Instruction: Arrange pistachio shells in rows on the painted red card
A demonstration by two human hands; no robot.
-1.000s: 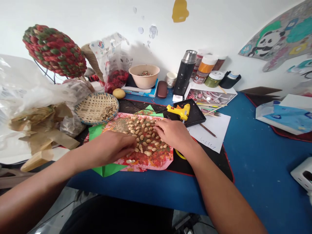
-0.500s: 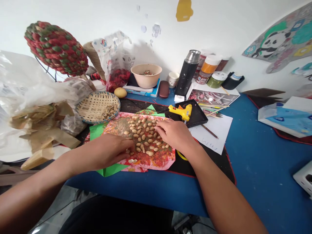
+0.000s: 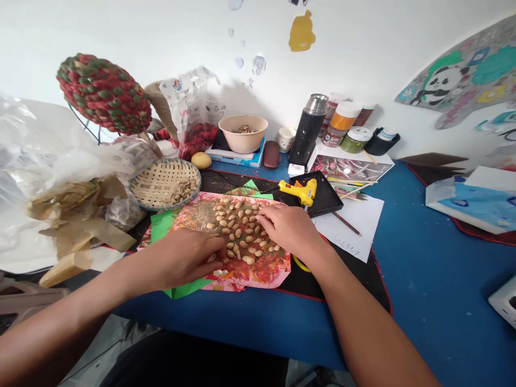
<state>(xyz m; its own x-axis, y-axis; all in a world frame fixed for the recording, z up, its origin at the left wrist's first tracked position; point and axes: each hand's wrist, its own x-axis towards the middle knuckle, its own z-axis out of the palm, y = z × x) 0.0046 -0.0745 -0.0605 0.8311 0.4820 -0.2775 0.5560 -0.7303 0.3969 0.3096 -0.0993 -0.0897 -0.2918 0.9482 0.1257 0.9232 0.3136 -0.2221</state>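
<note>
Many unshelled peanuts [image 3: 238, 233] lie spread in a loose patch on a paint-smeared pink sheet [image 3: 258, 277]. At the patch's left side is my left hand [image 3: 193, 255], fingers bent downward and thumb apart from them; a small pale piece shows in the gap between. My right hand [image 3: 288, 228] rests over the right edge of the patch, its fingertips touching or just above the peanuts. Neither hand visibly lifts anything, though the undersides of the fingers are hidden. Near the sheet's front edge lies an opened peanut shell [image 3: 220, 273].
Behind the sheet stand a woven basket [image 3: 149, 185] with shells, a potato [image 3: 201, 160], a beige bowl [image 3: 243, 133] and a black flask [image 3: 308, 129]. A yellow glue gun [image 3: 300, 191] lies on a black tray [image 3: 328, 196]. Paint jars [image 3: 357, 140] stand at the back.
The view has tilted slightly upward, so everything sits a little lower. Both hands keep nearly the same places at the peanuts' edges.
</note>
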